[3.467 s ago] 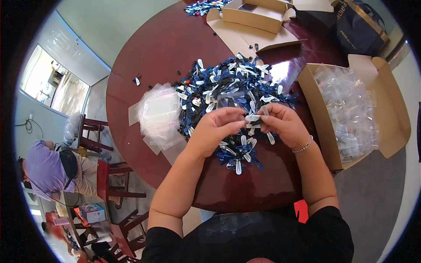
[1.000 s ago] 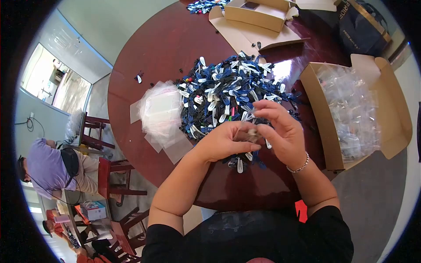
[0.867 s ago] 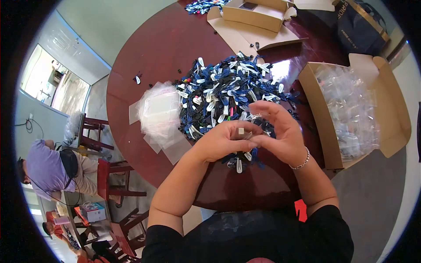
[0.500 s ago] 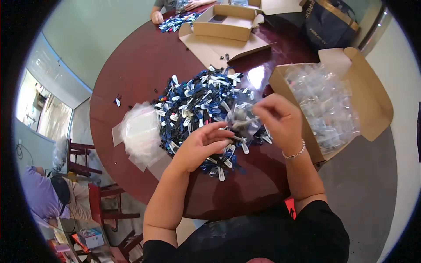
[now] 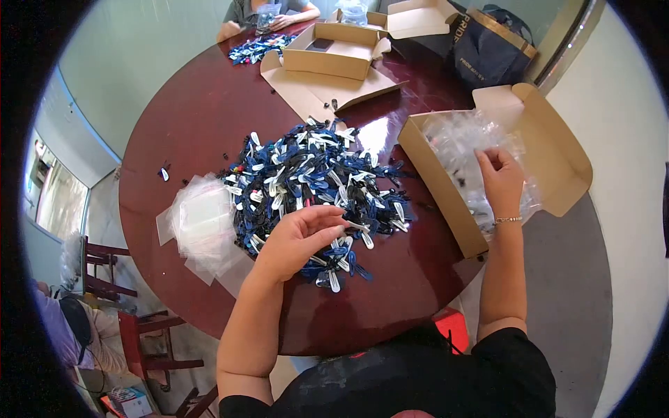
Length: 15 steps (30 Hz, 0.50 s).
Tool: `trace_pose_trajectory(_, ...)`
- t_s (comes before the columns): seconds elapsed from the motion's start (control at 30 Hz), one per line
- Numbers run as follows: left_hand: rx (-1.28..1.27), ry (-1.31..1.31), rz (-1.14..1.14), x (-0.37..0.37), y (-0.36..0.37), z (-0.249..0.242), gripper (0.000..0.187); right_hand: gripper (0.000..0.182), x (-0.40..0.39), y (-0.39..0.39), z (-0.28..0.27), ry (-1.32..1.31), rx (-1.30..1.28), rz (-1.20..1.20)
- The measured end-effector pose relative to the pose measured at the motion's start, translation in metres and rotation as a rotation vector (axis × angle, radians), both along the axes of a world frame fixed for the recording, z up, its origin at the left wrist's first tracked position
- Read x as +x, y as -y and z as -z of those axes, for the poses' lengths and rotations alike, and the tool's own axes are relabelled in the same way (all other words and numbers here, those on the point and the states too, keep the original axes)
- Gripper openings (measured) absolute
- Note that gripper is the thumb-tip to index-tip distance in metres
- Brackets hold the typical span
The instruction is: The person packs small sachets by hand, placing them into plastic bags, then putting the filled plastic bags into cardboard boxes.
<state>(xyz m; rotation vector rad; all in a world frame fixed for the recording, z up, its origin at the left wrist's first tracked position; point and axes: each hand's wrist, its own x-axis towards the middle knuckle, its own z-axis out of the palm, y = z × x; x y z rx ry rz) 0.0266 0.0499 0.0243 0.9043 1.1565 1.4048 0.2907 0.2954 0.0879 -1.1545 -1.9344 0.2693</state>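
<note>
At the lower left edge, a person in purple, cut off by the dark lens rim; beside, red-brown chairs, partly out of frame; at left centre on the dark red surface, flat clear bags in a loose, overlapping stack, close against the clips; at upper left of centre, a co-worker's hands about a clear packet, contents too small to name; just below, a smaller heap of blue and white pieces; at centre, a large heap of hair clips, white, black and blue; over its lower edge, the left hand, thumb and fingers parted, a pale clip at the fingertips, contact impossible to tell; at upper centre, an open carton with a dark flat object inside; behind, clear plastic, partly cut off; at upper right, a dark tote bag, interior hidden; right of centre, a large open box full of crumpled clear packets, contents mostly lost in glare; over those packets, the right hand, fingers curled, well apart from the left, grip impossible to tell.
</note>
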Motion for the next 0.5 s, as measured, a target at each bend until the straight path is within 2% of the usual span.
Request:
trace_pose_trajectory(0.03,0.003,0.001,-0.001,-0.001,0.001,-0.001,0.036,0.021,0.003,-0.001,0.003,0.001,0.003,-0.001)
trace_pose_trajectory(0.1,-0.018,0.020,-0.032,-0.002,0.002,-0.002,0.034,0.022,0.006,-0.001,0.007,0.011,0.211,0.096)
trace_pose_trajectory(0.13,-0.020,0.020,-0.033,-0.003,0.001,-0.002,0.034,0.022,0.004,0.004,0.005,0.012,0.210,0.095)
trace_pose_trajectory(0.2,0.020,0.045,-0.089,-0.006,0.001,-0.001,0.033,0.019,-0.002,0.018,-0.002,0.065,0.367,0.015)
trace_pose_trajectory(0.23,0.074,-0.022,-0.142,-0.007,0.002,0.004,0.028,0.019,-0.008,0.025,-0.002,0.062,0.365,0.002)
trace_pose_trajectory(0.33,0.081,-0.155,-0.254,-0.012,-0.001,0.010,0.025,0.014,-0.038,0.053,0.003,0.095,0.441,-0.155)
trace_pose_trajectory(0.43,0.123,-0.336,-0.485,-0.005,-0.004,0.016,0.015,0.011,-0.079,0.087,0.019,0.122,0.321,-0.526)
trace_pose_trajectory(0.5,0.347,-0.449,-0.599,0.006,0.006,-0.005,0.007,0.014,-0.105,0.101,0.034,0.161,0.241,-0.716)
